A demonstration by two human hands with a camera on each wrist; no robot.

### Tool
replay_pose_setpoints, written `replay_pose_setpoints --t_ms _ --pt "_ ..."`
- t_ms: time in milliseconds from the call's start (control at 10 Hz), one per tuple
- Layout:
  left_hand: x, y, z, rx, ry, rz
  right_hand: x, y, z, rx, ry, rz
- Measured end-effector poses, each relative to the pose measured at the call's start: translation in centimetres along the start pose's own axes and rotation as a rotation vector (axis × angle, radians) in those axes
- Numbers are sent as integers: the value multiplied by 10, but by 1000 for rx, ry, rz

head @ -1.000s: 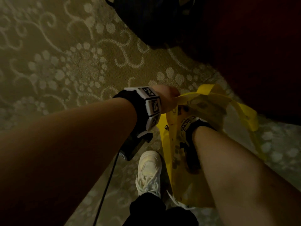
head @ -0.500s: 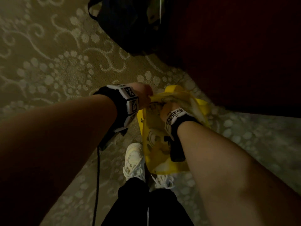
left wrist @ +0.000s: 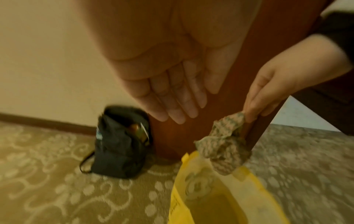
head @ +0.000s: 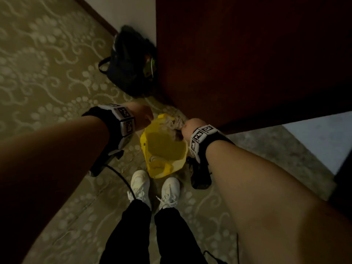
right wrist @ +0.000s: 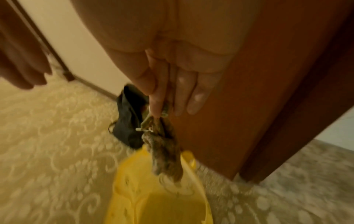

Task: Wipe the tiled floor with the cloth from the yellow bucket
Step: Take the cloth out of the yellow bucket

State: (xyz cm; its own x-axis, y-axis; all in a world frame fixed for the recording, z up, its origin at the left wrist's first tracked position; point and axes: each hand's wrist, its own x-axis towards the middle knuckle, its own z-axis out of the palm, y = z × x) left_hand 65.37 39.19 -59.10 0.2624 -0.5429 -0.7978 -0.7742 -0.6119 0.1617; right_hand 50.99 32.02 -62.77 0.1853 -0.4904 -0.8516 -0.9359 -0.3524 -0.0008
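The right hand (left wrist: 268, 91) pinches the cloth (left wrist: 224, 145) between its fingers (right wrist: 159, 97), dangling it clear above the yellow bucket (head: 163, 147), probably to drip, while the left hand (left wrist: 172, 84) hovers beside with fingers straight together.

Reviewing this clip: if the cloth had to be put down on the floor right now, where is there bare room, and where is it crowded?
Bare patterned floor lies open left of the black bag and yellow bucket. A greyer strip runs right of the bucket, along the wooden panel. It is crowded around the bucket: shoes, cable, both hands, the cloth hanging from the right hand.
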Motion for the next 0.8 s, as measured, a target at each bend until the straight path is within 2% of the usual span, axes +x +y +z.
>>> replay_pose_setpoints --t_ms 100,200,300,500,800 --pt "-46 19 -21 80 96 66 -65 14 -32 223 92 -72" --pt "-102 46 -37 200 131 130 -124 28 -54 409 200 -93" --pt "-137 59 -40 203 182 254 -184 39 -64 447 258 -81" --pt "-207 93 -59 163 333 382 -292 77 -76 518 453 -101" --pt "-288 184 -61 94 350 620 -406 162 -90 536 658 -140"
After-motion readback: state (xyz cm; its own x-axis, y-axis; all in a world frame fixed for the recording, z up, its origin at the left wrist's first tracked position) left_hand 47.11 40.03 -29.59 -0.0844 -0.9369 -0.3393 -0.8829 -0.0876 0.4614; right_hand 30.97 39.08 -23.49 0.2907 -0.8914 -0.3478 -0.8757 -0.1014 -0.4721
